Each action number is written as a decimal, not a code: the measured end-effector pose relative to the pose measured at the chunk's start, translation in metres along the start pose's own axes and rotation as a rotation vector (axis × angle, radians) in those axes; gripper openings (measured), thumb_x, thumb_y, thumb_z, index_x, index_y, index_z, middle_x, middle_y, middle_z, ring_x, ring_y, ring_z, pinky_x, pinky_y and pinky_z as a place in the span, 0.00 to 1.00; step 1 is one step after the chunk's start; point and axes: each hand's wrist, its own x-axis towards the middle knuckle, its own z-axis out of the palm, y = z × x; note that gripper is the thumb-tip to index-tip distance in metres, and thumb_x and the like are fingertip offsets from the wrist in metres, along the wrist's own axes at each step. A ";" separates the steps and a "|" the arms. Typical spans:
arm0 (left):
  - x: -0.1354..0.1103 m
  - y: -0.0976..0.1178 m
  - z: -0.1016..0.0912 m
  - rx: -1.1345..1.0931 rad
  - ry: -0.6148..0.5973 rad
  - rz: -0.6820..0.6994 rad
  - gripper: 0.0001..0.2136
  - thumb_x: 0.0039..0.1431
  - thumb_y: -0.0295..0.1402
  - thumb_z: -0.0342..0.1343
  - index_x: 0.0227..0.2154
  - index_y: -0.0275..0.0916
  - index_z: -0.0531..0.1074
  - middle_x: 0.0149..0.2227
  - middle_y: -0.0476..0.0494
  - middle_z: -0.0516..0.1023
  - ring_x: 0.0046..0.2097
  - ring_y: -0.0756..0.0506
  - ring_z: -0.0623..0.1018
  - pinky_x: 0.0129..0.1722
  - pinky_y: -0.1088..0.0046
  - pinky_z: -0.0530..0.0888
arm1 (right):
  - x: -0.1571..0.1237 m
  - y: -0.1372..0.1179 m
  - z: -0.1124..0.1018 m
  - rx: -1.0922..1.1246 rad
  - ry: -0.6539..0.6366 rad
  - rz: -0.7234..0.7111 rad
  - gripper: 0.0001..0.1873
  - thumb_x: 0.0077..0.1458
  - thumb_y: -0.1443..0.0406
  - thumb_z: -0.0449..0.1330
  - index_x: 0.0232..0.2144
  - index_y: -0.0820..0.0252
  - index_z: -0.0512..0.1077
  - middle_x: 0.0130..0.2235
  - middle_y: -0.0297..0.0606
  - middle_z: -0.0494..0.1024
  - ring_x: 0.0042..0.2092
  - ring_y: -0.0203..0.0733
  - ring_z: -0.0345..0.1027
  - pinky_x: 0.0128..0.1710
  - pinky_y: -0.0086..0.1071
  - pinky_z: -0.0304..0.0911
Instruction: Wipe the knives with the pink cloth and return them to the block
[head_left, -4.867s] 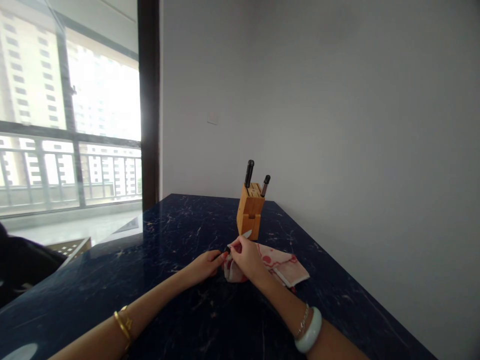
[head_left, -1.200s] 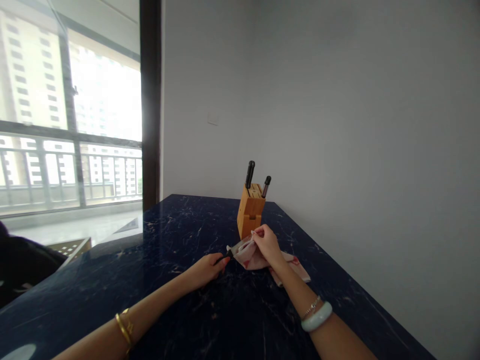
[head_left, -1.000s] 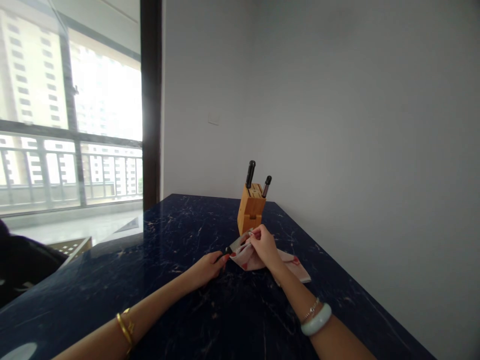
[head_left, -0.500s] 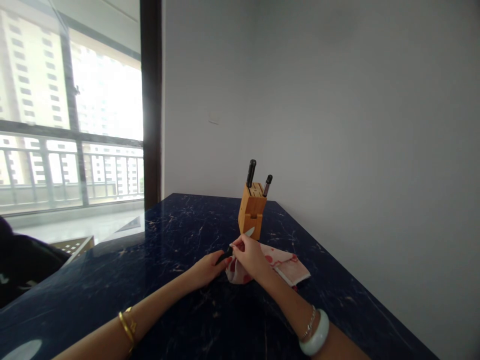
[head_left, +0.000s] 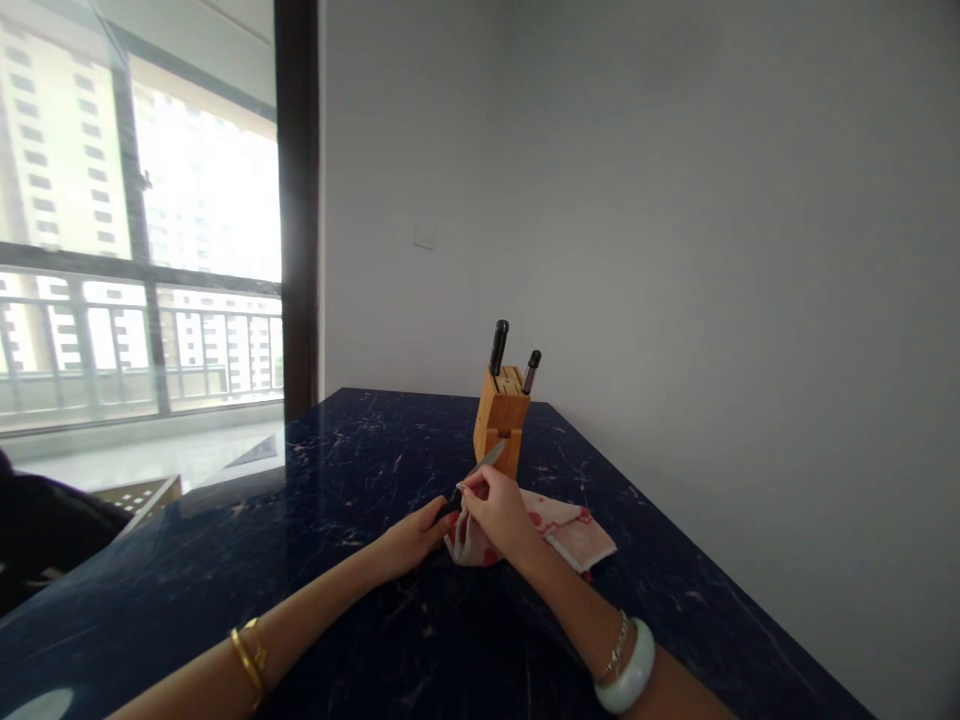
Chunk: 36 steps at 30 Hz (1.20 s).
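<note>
My left hand [head_left: 416,535] is closed round the black handle of a knife [head_left: 491,455], whose blade points up and away to the right. Pinched in my right hand [head_left: 496,508] is the edge of a white cloth with red spots [head_left: 469,540], close beside the knife where handle meets blade. The rest of the cloth trails to the right across the table. Just beyond the blade tip stands a wooden knife block [head_left: 501,415]. Upright in its slots are a black-handled knife [head_left: 499,348] and a second dark-handled tool [head_left: 532,371].
The dark blue marbled table [head_left: 375,430] runs back to a grey wall [head_left: 675,250] on the right. At the left are a black cloth-like item [head_left: 52,530], a chair or stool edge [head_left: 150,500] and a large window [head_left: 202,250].
More of the knife blade shows above my right hand now. My fingers with the cloth have shifted slightly down towards the handle. The view has moved a little.
</note>
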 end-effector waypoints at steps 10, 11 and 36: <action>0.004 -0.002 -0.002 -0.109 -0.030 0.042 0.22 0.51 0.51 0.39 0.40 0.37 0.57 0.22 0.55 0.61 0.18 0.56 0.59 0.15 0.81 0.57 | -0.002 -0.010 -0.005 0.028 0.038 -0.052 0.06 0.46 0.67 0.50 0.26 0.60 0.66 0.26 0.33 0.71 0.28 0.33 0.64 0.30 0.25 0.58; 0.002 0.000 -0.003 -0.105 -0.042 0.043 0.22 0.52 0.50 0.39 0.41 0.38 0.56 0.22 0.54 0.62 0.18 0.56 0.60 0.15 0.81 0.58 | -0.002 -0.010 -0.005 0.035 0.040 -0.060 0.06 0.47 0.67 0.50 0.26 0.60 0.66 0.26 0.33 0.71 0.28 0.32 0.64 0.30 0.25 0.58; -0.006 0.011 0.006 -0.134 -0.005 0.023 0.23 0.54 0.45 0.41 0.48 0.36 0.47 0.17 0.56 0.66 0.17 0.53 0.66 0.18 0.79 0.66 | -0.008 -0.014 0.003 0.003 0.054 -0.199 0.06 0.49 0.68 0.48 0.29 0.59 0.65 0.30 0.35 0.68 0.32 0.35 0.62 0.32 0.28 0.58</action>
